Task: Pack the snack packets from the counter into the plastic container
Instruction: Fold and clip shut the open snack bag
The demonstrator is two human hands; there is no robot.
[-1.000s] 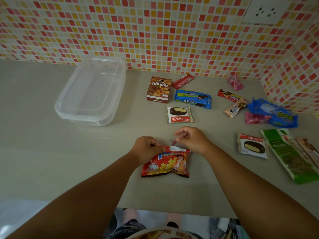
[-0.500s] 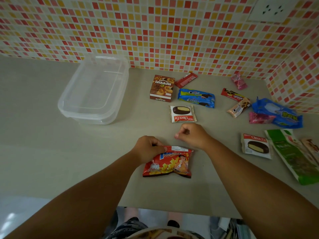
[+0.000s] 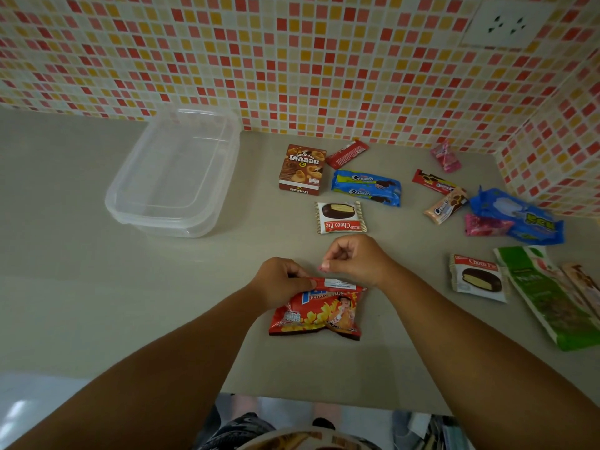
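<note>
A red potato snack bag (image 3: 319,315) lies flat on the counter in front of me. My left hand (image 3: 279,280) pinches the folded top edge of that bag at its left corner. My right hand (image 3: 357,258) hovers just above the bag's top edge with fingers curled and thumb against fingertip; nothing shows between them. The clear plastic container (image 3: 156,219) stands open and empty at the back left, well apart from both hands. A Choco Pie packet (image 3: 341,217) lies just beyond my right hand.
A brown biscuit box (image 3: 302,168), a blue cream-biscuit packet (image 3: 367,187) and a red bar (image 3: 346,153) lie near the tiled wall. To the right are a second Choco Pie (image 3: 479,277), a green packet (image 3: 548,297), a blue bag (image 3: 519,216) and several small packets.
A small clip seen between my hands a second ago is out of sight. My right hand has shifted slightly and curled tighter. The left hand stays on the bag's top edge.
</note>
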